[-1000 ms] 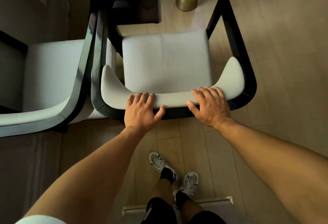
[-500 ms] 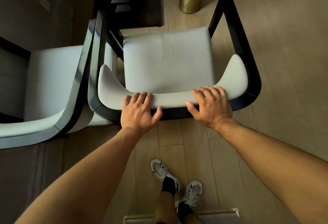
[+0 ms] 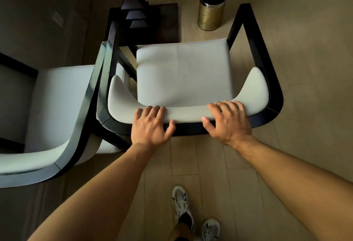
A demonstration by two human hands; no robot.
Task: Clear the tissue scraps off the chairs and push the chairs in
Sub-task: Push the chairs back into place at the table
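Note:
A black-framed armchair with a pale grey seat stands in front of me, seen from above. My left hand grips the left part of its curved backrest, fingers over the grey pad and thumb on the black frame. My right hand holds the backrest further right the same way. A second matching chair stands at the left, its arm touching the first chair's arm. No tissue scraps show on either seat.
A gold-coloured cylindrical bin stands on the wooden floor beyond the chair. A dark stepped table base sits ahead of the chairs. My two shoes are on the floor behind the chair. Open floor lies to the right.
Both hands stay on the backrest. The chair has shifted slightly forward and the view has moved with it, with one foot stepping ahead.

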